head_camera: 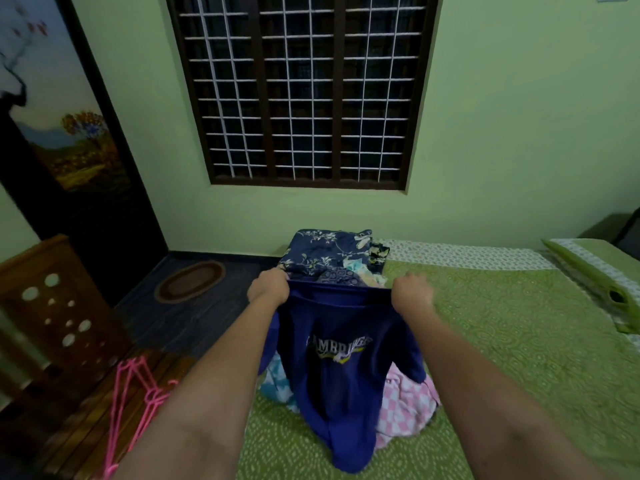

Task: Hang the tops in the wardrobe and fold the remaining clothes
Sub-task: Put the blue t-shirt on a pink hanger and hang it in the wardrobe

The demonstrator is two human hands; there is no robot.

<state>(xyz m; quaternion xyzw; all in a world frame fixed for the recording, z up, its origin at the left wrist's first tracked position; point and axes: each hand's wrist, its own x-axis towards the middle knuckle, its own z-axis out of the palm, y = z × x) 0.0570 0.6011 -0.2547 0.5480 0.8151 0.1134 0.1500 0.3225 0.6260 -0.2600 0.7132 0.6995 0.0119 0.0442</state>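
Note:
A dark blue T-shirt [343, 368] with white "CAMBRIDGE" lettering hangs in front of me over the bed. My left hand [268, 285] grips its upper left edge and my right hand [412, 292] grips its upper right edge, stretching the top edge between them. Its lower end touches the green bedspread [502, 341]. Behind it lie a pink-and-white checked garment [405, 407] and a light blue patterned one [277, 382]. A stack of folded clothes topped by navy floral cloth [325, 251] sits at the bed's far edge. Pink hangers [135, 403] lie on the floor to the left.
A wardrobe door with a painted landscape [69, 133] stands at the left wall. A wooden cabinet [59, 306] with round cut-outs is beside it. An oval mat [190, 280] lies on the dark floor. A barred window [301, 88] faces me. Green pillows [595, 271] lie at the right.

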